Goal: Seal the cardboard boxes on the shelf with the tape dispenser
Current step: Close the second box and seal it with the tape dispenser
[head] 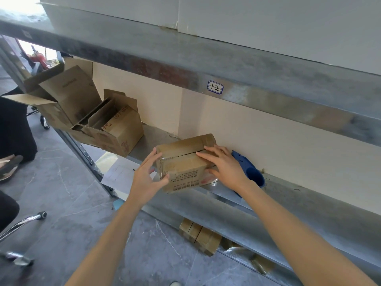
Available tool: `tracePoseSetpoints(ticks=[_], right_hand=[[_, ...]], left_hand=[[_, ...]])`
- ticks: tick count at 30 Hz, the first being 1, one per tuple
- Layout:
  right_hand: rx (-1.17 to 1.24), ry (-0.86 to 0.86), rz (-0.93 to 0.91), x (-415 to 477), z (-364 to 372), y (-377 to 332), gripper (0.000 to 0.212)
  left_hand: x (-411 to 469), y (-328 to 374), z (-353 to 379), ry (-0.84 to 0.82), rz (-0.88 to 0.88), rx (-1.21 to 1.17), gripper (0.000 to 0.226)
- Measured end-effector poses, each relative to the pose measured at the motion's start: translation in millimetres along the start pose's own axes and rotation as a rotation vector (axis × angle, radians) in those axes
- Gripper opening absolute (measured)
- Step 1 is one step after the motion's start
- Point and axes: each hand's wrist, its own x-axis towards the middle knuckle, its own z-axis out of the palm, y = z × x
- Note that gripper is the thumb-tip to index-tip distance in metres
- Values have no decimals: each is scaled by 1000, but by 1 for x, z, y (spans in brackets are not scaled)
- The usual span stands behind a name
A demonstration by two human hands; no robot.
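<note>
A small cardboard box (181,164) with printed red text on its front sits at the front edge of the metal shelf (288,195). Its top flaps are folded down with a narrow gap between them. My left hand (147,176) holds the box's left front corner, thumb on the front face and fingers along the side. My right hand (222,164) lies flat on the top flaps with straight fingers, pressing them down. The blue tape dispenser (250,169) lies on the shelf just behind my right hand, partly hidden by my wrist.
Two open cardboard boxes (115,124) stand at the shelf's left end. An upper shelf beam (226,83) with a label hangs overhead. Small taped boxes (200,236) sit on the lower level. A sheet of paper (119,176), chair legs (24,221) and a person's foot (10,166) are at left.
</note>
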Motion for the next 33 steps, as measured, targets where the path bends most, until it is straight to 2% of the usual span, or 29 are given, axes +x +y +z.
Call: tracePoseSetpoints(ticks=[6, 11, 15, 18, 21, 24, 26, 30, 33], right_hand=[[-2, 58, 34, -4, 2, -3, 65], [40, 135, 31, -10, 8, -2, 63], [55, 127, -13, -17, 0, 11, 66], [7, 83, -28, -18, -5, 21, 67], [66, 48, -24, -18, -4, 25, 65], [38, 86, -39, -21, 0, 27, 66], [-24, 84, -56, -22, -1, 27, 70], [75, 34, -50, -20, -2, 22, 69], [121, 70, -39, -20, 1, 21, 64]], left_hand=[[-12, 14, 21, 40, -87, -210, 74], [-7, 17, 23, 73, -75, -169, 87], [11, 17, 11, -22, -62, -170, 92], [28, 8, -1, -100, -95, -75, 99], [39, 3, -3, -102, -111, -19, 85], [45, 10, 3, 4, -65, -11, 57], [49, 10, 7, 60, -56, 13, 46], [56, 9, 13, 178, -78, 67, 41], [57, 17, 23, 284, -125, 133, 38]])
